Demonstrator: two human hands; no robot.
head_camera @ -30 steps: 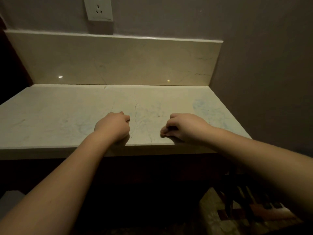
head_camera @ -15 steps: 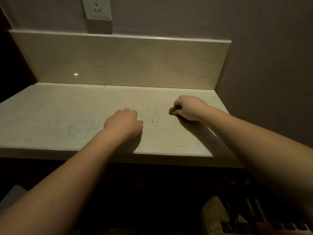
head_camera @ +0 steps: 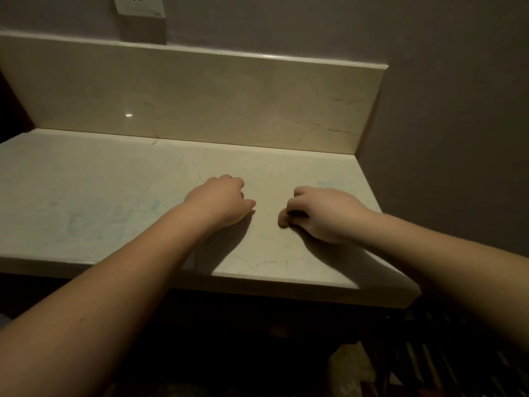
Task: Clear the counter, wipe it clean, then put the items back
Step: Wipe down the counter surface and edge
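Both fists have slid since the earlier frame. From the head view, my left hand [head_camera: 219, 200] and right hand [head_camera: 320, 214] rest on the bare counter [head_camera: 86, 202], fingers curled, no cloth visible. Cleared, I judge; items out of view, still to return.

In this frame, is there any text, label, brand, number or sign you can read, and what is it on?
None can be read.
Wall socket: cut off at the top edge; only pin slots show, no lettering.
Counter and backsplash: veins and faint bluish smears only, no print.
Left hand and right hand: both curled on the counter, nothing printed visible in them.
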